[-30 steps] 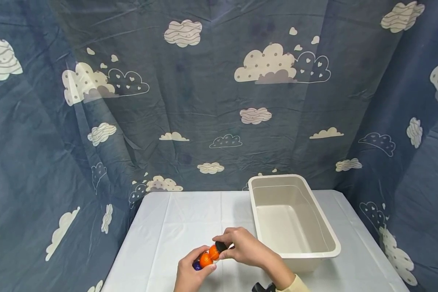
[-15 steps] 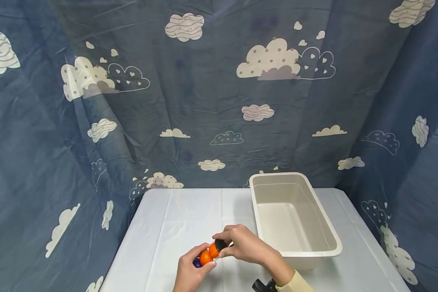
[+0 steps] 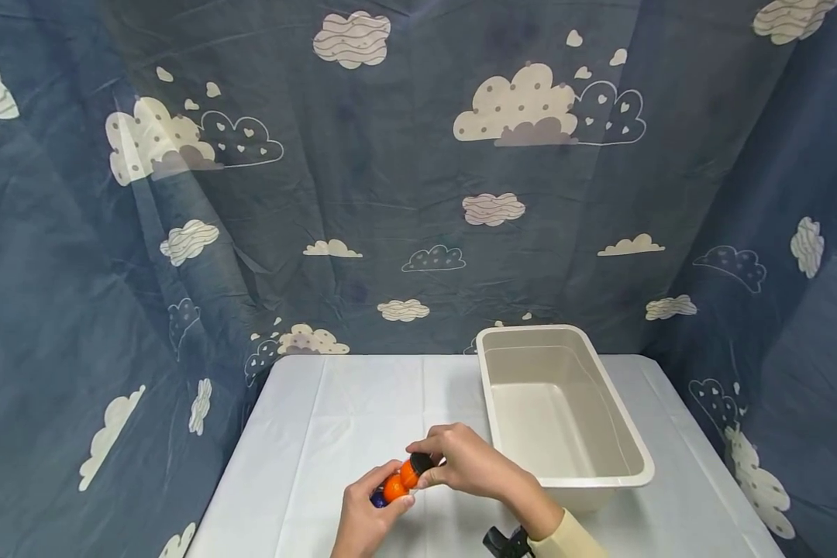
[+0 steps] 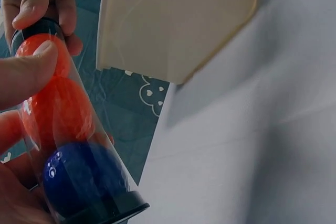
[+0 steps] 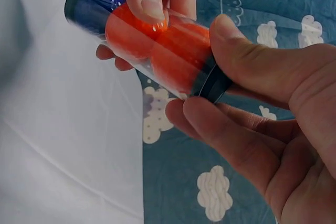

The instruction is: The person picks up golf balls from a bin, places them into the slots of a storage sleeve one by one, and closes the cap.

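Observation:
A clear plastic tube (image 4: 100, 124) holds two orange balls (image 5: 181, 56) and one dark blue ball (image 4: 84, 177), with a black cap at either end. My left hand (image 3: 370, 508) grips the tube around its middle, thumb lying across the orange balls. With thumb and fingers my right hand (image 3: 470, 461) pinches the black cap (image 5: 212, 82) at the orange end. That cap sits on the tube in both wrist views. At the blue end, the other black cap (image 4: 113, 208) is in place, apart from the fingers.
A beige plastic bin (image 3: 565, 486) stands on the white-covered table (image 3: 349, 395), right of and beyond the hands. Dark blue cloud-print cloth (image 3: 397, 163) hangs behind and at both sides. A black device (image 3: 505, 542) sits at the right wrist.
The head view has tilted down a little, so the scene sits slightly differently. Both hands keep their hold on the tube and its cap, with hardly any movement.

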